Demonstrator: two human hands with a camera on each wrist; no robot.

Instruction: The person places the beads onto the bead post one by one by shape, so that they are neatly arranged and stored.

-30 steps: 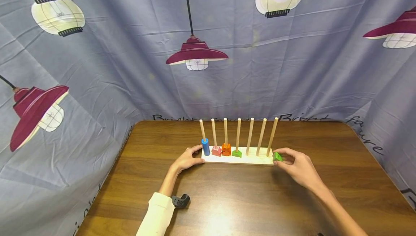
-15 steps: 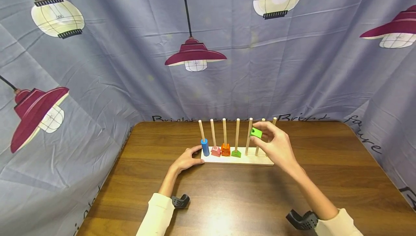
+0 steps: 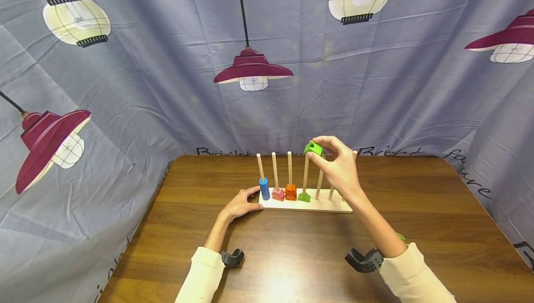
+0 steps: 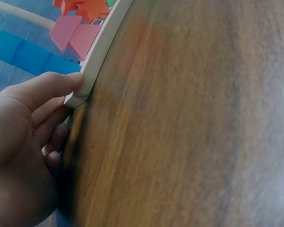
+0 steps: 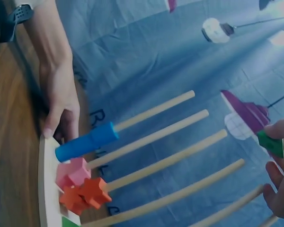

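Observation:
A pale wooden peg board (image 3: 325, 205) with a row of upright pegs stands on the table. My left hand (image 3: 238, 205) grips its left end, thumb at the front edge (image 4: 59, 84). Blue cylinders (image 3: 264, 189) sit on the first peg, pink blocks (image 3: 278, 194) on the second, orange star-like blocks (image 3: 290, 192) on the third, and a green block (image 3: 304, 197) low on the fourth. My right hand (image 3: 340, 166) pinches another green block (image 3: 314, 148), with a hole through it, close to the fourth peg's top. The right wrist view shows that held block (image 5: 270, 143) beyond the peg tips.
Further pegs (image 3: 320, 185) to the right carry no blocks; my right hand partly hides them. A bit of something green (image 3: 401, 236) shows on the wooden table (image 3: 300, 247) behind my right forearm. A grey curtain (image 3: 175, 85) with printed lamps hangs behind.
My right hand has lifted the green block from beside the board's right end and carried it up and left to the fourth peg's top. My left hand has stayed still.

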